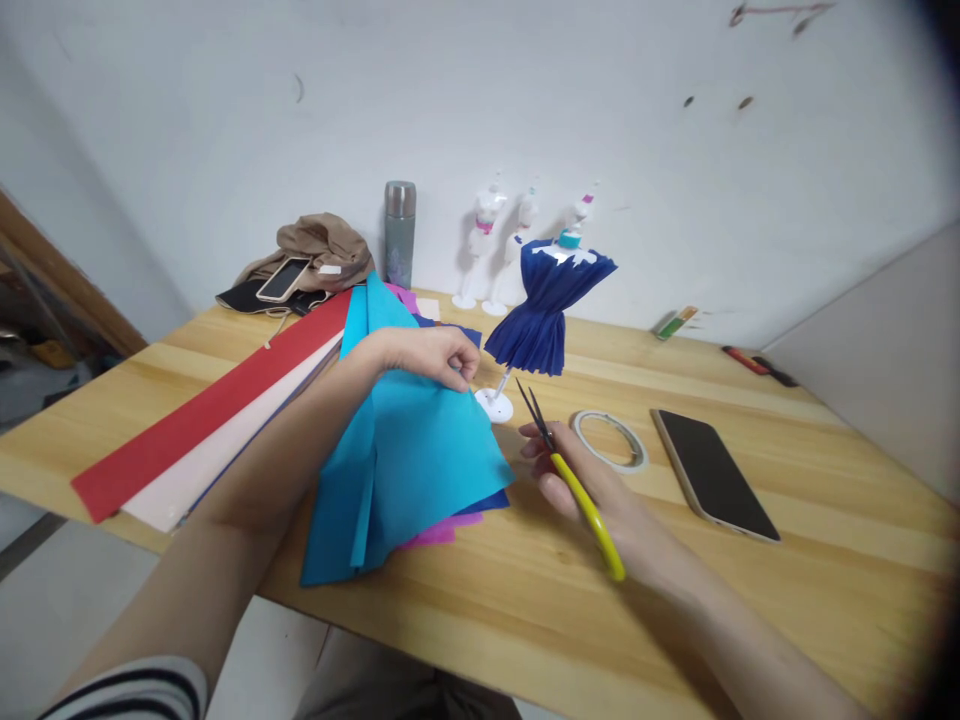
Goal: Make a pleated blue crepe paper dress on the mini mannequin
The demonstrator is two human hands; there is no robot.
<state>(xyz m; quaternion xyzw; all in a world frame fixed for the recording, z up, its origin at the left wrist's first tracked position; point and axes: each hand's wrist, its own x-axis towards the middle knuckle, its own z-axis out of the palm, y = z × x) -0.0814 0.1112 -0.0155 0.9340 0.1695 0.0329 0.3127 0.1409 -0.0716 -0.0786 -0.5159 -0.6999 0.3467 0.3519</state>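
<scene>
My left hand (442, 356) is closed in a pinch on the upper right edge of a turquoise sheet of crepe paper (435, 455), part of it folded on the left. Dark blue and magenta pieces stick out from beneath its lower edge. In my right hand (592, 490) are yellow-handled scissors (576, 484), their dark blades pointing up and slightly apart. Just behind the hands, a small mannequin on a white stand wears a pleated dark blue paper dress (541, 310) with a turquoise band at the neck.
A tape roll (609, 441) and a phone (716, 472) lie to the right on the wooden table (525, 610). Red paper (217, 405) and pale pink paper stretch to the left. A thermos (400, 235), brown cloth (322, 245) and more small mannequins (489, 215) stand toward the wall.
</scene>
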